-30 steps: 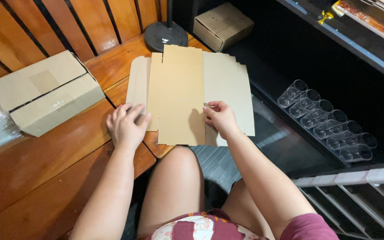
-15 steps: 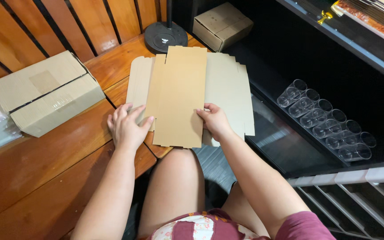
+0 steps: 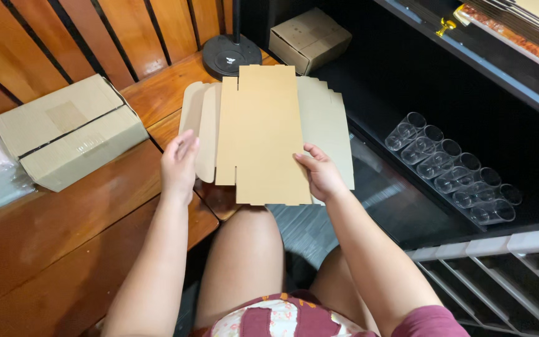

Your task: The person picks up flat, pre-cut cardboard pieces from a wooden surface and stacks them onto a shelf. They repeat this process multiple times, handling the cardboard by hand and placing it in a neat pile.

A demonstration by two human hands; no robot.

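Over the wooden tabletop, I'm at the folding step: my right hand pinches the flat cardboard blank at its near edge, my left hand open against its side flap, which likely needs creasing upward.

- Illumination: warm, fairly bright light falls from above onto the reddish-brown slatted wooden table, whose varnish returns soft sheen along the planks.
- The flat tan die-cut cardboard sheet is evenly lit, with no glare; faint shadows mark its fold lines and overlapping flaps.
- The left hand is slightly motion-blurred at the fingertips; the right hand is sharp.
- Right side: the black shelf unit is dim, almost detail-free; the row of clear plastic cups shows small highlights.
- Wide-angle distortion bends lines near the frame edges.
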